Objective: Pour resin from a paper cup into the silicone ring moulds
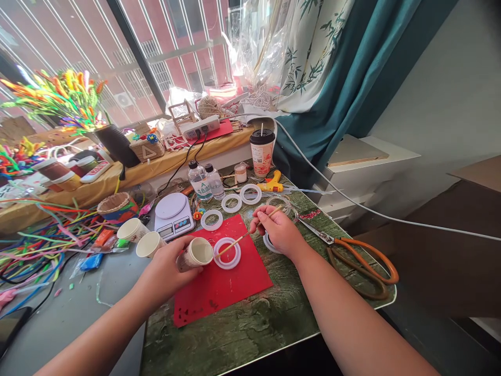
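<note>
My left hand [172, 266] is wrapped round a paper cup [200, 251], tilted with its mouth toward the right. Between the fingers of my right hand [276, 227] is a thin wooden stick [245, 235], its lower tip near the cup's rim and over a white ring mold [227, 254]. That mold lies on a red sheet [242, 287]. Another ring mold [270, 244] is partly hidden beneath my right hand. Several more ring molds, such as this one [212, 220], lie beyond the sheet.
Two paper cups [150, 244] and a kitchen scale [174, 215] stand to the left. Clear bottles [200, 180], a yellow glue gun [273, 182] and a lidded drink cup [262, 152] are at the back. Large scissors [364, 261] lie at right; pipe cleaners [35, 243] clutter the far left.
</note>
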Action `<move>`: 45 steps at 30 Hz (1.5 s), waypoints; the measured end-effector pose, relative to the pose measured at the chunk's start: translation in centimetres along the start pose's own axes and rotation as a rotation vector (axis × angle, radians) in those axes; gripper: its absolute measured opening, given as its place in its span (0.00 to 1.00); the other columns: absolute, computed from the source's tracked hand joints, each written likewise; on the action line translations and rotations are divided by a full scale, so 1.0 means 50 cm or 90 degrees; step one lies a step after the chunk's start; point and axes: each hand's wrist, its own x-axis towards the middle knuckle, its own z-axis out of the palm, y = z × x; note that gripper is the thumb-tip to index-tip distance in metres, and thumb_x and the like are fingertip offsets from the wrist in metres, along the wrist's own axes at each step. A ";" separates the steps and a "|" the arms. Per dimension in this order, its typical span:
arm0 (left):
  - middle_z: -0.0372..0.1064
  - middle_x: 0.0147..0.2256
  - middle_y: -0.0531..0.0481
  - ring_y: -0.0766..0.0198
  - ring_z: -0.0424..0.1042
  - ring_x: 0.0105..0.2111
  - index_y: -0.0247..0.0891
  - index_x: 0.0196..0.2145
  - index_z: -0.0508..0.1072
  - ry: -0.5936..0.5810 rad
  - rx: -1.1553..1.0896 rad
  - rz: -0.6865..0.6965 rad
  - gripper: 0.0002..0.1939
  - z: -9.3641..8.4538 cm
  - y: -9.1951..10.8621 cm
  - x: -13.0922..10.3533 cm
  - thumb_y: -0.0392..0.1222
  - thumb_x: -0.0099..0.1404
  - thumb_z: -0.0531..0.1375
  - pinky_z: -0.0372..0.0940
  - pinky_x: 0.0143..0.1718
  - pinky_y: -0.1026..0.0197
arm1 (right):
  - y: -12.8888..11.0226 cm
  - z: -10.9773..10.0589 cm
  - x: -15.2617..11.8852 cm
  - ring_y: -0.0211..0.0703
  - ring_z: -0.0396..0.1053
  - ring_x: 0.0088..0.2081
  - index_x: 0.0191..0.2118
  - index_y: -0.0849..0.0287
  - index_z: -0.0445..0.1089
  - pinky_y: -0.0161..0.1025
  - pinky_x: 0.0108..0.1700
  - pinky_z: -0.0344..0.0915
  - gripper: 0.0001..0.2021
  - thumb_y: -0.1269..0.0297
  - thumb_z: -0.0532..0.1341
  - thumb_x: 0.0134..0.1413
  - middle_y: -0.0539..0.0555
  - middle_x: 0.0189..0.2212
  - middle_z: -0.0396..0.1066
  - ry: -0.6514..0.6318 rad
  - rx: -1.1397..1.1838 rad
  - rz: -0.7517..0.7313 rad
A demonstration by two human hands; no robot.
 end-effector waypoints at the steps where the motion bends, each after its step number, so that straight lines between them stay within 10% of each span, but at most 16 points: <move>1: 0.91 0.59 0.45 0.37 0.88 0.58 0.49 0.62 0.85 0.000 0.001 0.001 0.30 0.000 0.000 0.000 0.57 0.64 0.73 0.81 0.61 0.42 | 0.000 0.000 0.000 0.43 0.65 0.26 0.42 0.48 0.69 0.43 0.34 0.65 0.26 0.32 0.74 0.62 0.54 0.29 0.86 0.000 0.000 0.000; 45: 0.89 0.61 0.43 0.38 0.88 0.61 0.48 0.63 0.80 0.010 -0.003 0.002 0.31 -0.006 0.006 -0.015 0.57 0.65 0.71 0.80 0.63 0.40 | -0.006 -0.006 -0.005 0.42 0.65 0.26 0.40 0.49 0.70 0.43 0.33 0.64 0.28 0.30 0.75 0.61 0.53 0.27 0.84 -0.025 -0.012 0.004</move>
